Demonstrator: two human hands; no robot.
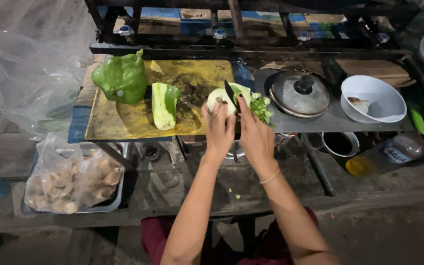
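Yellow, stained and worn, the cutting board (123, 122) carries a whole green gourd (121, 77) at its far left and a peeled wedge (164, 105) beside it, while the piece being cut (222, 99) sits at the board's right edge. The left hand (219, 128) is curled over this pale piece, fingers closed on it and pressing it down. The right hand (252, 135) is wrapped shut around the handle of a dark knife (230, 93), whose blade stands over the piece, next to a small heap of green chopped bits (260, 105). To cut well here, the fingertips holding the piece should probably stay tucked back from the blade, with the flat side down. A pot lid (299, 94) and a white bowl (373, 99) lie further right.
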